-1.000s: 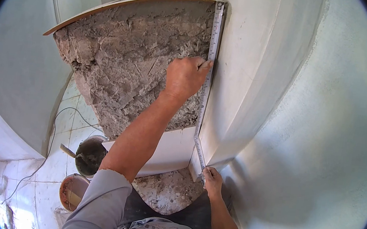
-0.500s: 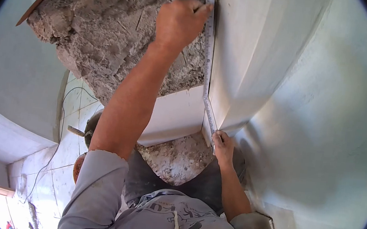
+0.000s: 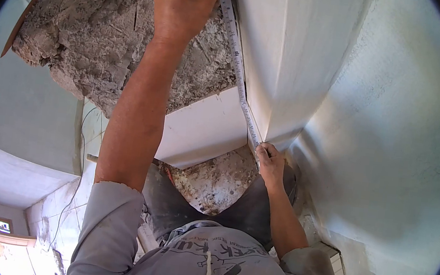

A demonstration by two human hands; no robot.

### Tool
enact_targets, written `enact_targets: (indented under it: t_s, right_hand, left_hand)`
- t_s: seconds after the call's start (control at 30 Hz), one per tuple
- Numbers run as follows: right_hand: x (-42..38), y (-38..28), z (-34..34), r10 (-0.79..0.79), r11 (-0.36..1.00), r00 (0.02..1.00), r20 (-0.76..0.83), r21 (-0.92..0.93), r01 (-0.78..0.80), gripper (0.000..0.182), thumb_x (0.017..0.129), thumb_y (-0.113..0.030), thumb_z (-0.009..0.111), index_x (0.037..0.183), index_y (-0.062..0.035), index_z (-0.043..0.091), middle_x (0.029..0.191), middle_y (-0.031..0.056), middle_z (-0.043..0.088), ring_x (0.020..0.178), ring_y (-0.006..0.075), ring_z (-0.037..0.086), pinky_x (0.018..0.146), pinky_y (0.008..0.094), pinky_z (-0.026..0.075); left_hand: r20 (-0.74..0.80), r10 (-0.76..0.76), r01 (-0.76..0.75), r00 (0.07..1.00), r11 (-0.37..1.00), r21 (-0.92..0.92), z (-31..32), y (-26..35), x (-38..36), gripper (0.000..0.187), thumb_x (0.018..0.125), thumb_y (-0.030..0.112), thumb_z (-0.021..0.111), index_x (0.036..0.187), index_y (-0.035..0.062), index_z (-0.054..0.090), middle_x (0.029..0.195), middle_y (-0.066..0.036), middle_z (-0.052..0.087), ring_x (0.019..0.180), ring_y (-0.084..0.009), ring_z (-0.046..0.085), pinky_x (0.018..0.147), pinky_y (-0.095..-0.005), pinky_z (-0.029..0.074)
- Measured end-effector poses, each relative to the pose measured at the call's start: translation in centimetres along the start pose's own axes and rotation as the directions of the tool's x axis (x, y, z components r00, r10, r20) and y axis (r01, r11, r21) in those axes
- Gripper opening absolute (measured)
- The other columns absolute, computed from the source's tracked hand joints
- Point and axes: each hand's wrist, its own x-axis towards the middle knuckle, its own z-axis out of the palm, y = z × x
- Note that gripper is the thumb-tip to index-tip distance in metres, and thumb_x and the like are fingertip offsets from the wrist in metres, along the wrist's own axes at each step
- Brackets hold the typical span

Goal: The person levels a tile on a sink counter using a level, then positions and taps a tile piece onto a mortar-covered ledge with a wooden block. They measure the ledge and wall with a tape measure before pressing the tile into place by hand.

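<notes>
The left hand (image 3: 183,5) pinches the tape measure (image 3: 238,71) against the rough mortar (image 3: 112,33), beside the wall edge. The right hand (image 3: 270,164) clamps its lower end at the corner.

A white steel measuring tape (image 3: 237,66) with black markings runs taut down the wall corner, pinned at both ends, its lower stretch angling outward.

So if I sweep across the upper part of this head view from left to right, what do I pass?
Rough mortar face → left hand pinching the tape → tape measure → smooth white corner wall → textured white wall.
</notes>
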Motion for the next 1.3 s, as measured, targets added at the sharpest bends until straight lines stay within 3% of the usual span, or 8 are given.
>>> enact_targets:
  t_s: [0.4, 0.77, 0.9, 0.97, 1.03, 1.1, 1.13, 1.3]
  right_hand:
    - [-0.1, -0.9, -0.2, 0.116, 0.992, 0.993, 0.033, 0.042, -0.117, 0.024, 0.089, -0.024, 0.066, 0.095, -0.0009, 0.066, 0.065, 0.0004, 0.058, 0.057, 0.0073, 0.051, 0.053, 0.0255, 0.042]
    - [0.0, 0.6, 0.1, -0.056, 0.995, 0.998, -0.019, -0.085, 0.054, 0.027, 0.089, -0.027, 0.063, 0.096, -0.0008, 0.065, 0.065, 0.0070, 0.057, 0.060, 0.0135, 0.055, 0.059, 0.0300, 0.046]
    - [0.0, 1.3, 0.4, -0.020, 0.998, 1.000, -0.019, -0.060, 0.018, 0.027, 0.088, -0.027, 0.063, 0.096, -0.0006, 0.065, 0.067, 0.0086, 0.058, 0.061, 0.0155, 0.056, 0.060, 0.0311, 0.046]
    - [0.2, 2.0, 0.5, -0.159, 0.981, 0.985, -0.064, -0.126, 0.150, 0.026, 0.088, -0.025, 0.064, 0.095, -0.0008, 0.064, 0.069, 0.0112, 0.059, 0.061, 0.0178, 0.056, 0.061, 0.0321, 0.046]
    - [-0.5, 0.0, -0.1, -0.104, 0.987, 0.994, -0.033, -0.125, 0.099, 0.023, 0.087, -0.023, 0.064, 0.094, -0.0010, 0.064, 0.071, 0.0133, 0.059, 0.063, 0.0198, 0.057, 0.063, 0.0332, 0.047]
    - [0.1, 1.5, 0.0, -0.143, 0.981, 0.990, -0.004, -0.136, 0.141, 0.022, 0.087, -0.023, 0.064, 0.093, -0.0010, 0.064, 0.071, 0.0140, 0.060, 0.064, 0.0200, 0.057, 0.064, 0.0335, 0.047]
    - [0.1, 1.3, 0.1, -0.163, 0.978, 0.987, -0.007, -0.134, 0.161, 0.023, 0.087, -0.022, 0.064, 0.094, -0.0006, 0.064, 0.072, 0.0138, 0.061, 0.065, 0.0198, 0.058, 0.064, 0.0334, 0.047]
    - [0.0, 1.1, 0.1, -0.170, 0.982, 0.985, -0.019, -0.093, 0.167, 0.021, 0.087, -0.020, 0.064, 0.095, 0.0000, 0.064, 0.076, 0.0141, 0.063, 0.068, 0.0209, 0.060, 0.067, 0.0329, 0.048]
  left_hand:
    - [-0.019, -0.016, 0.016, 1.000, 1.000, 0.011, 0.2, 0.0, -0.1, 0.031, 0.088, 0.036, 0.069, 0.090, 0.0061, 0.074, 0.070, -0.004, 0.070, 0.061, -0.0099, 0.067, 0.060, -0.0254, 0.053]
    - [-0.062, 0.010, -0.011, 0.998, 1.000, -0.006, 0.6, -0.1, -0.3, 0.026, 0.087, 0.031, 0.071, 0.091, 0.0053, 0.074, 0.070, -0.004, 0.070, 0.060, -0.0093, 0.067, 0.057, -0.0242, 0.051]
    - [-0.085, 0.017, -0.014, 0.996, 0.999, 0.030, 0.8, 0.0, -0.4, 0.026, 0.088, 0.029, 0.071, 0.093, 0.0043, 0.074, 0.070, -0.004, 0.070, 0.060, -0.0097, 0.067, 0.055, -0.0241, 0.051]
    - [-0.067, 0.054, -0.050, 0.996, 0.997, 0.056, 0.6, -0.5, -0.2, 0.023, 0.087, 0.028, 0.071, 0.094, 0.0064, 0.075, 0.067, -0.005, 0.069, 0.055, -0.0091, 0.063, 0.053, -0.0251, 0.048]
    - [-0.148, 0.190, -0.145, 0.971, 0.951, 0.275, 0.5, -0.3, -0.4, 0.018, 0.085, 0.028, 0.071, 0.079, 0.0109, 0.073, 0.057, -0.011, 0.061, 0.048, -0.0220, 0.059, 0.047, -0.0332, 0.046]
    - [-0.172, 0.296, -0.250, 0.940, 0.937, 0.243, 0.7, -1.2, -0.2, 0.018, 0.085, 0.026, 0.073, 0.090, 0.0087, 0.076, 0.061, -0.007, 0.065, 0.050, -0.0086, 0.050, 0.049, -0.0287, 0.044]
    - [-0.188, 0.300, -0.259, 0.935, 0.942, 0.213, 0.9, -1.5, -0.2, 0.019, 0.085, 0.026, 0.073, 0.088, 0.0073, 0.075, 0.060, -0.007, 0.064, 0.050, -0.0084, 0.051, 0.049, -0.0290, 0.044]
    - [-0.129, 0.105, -0.098, 0.986, 0.993, 0.061, 0.6, -0.4, -0.3, 0.023, 0.086, 0.027, 0.072, 0.081, 0.0043, 0.072, 0.061, -0.009, 0.063, 0.050, -0.0094, 0.053, 0.051, -0.0293, 0.045]
